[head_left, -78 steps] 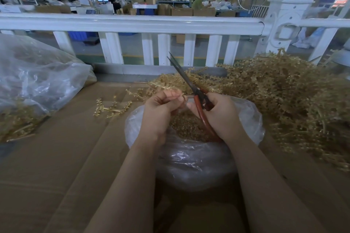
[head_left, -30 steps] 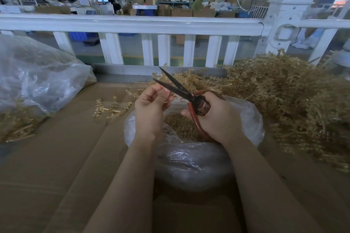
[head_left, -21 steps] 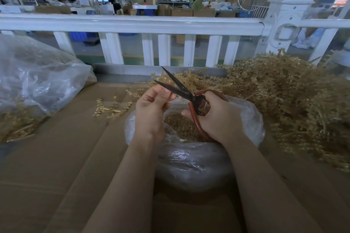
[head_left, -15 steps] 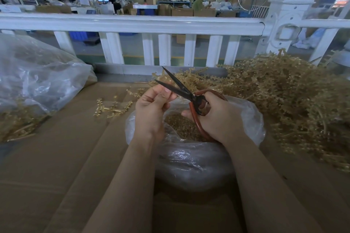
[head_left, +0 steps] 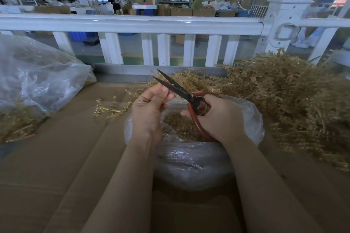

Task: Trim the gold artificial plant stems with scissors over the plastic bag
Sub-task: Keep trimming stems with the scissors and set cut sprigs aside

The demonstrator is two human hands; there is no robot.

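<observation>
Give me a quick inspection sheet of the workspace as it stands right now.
Surface: brown cardboard covers the bench.
Job's things: scissors with blades apart, over the open plastic bag of gold clippings; big pile of gold stems to the right.
Clutter: a few loose stems on the cardboard; a second, larger clear bag at left.
Hands: right hand grips the red scissor handles; left hand pinches something small by the blades, too small to make out.
Cables: nothing seen.
Surroundings: white railing behind the bench; factory floor with workers and boxes beyond.
</observation>
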